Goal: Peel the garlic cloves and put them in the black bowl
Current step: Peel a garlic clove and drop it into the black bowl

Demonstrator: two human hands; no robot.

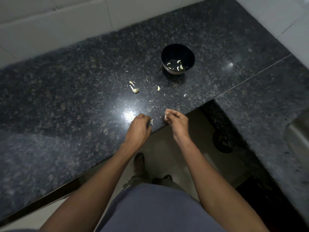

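On the dark granite counter (75, 91) lie loose skins (134, 87) and one clove (158, 88), near the black bowl (177, 58) holding peeled cloves (179, 64). The left hand (139, 129) pinches a garlic piece (151, 122) at its fingertips; the right hand (176, 122), just beside, pinches another piece (165, 114).

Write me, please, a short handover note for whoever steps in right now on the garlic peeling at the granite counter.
Left hand: fingers curled, a pale garlic piece at its fingertips; clove or skin, cannot tell.
Right hand: pinching a small pale bit, raised over the counter edge.
Black bowl: further back on the counter, already holding several peeled cloves.
On the counter between hands and bowl: one loose clove, a stem piece with skin, and scattered skin flakes.
Done: several cloves in the bowl.
Left: finish the piece in hand, peel the loose clove, drop both in the bowl.
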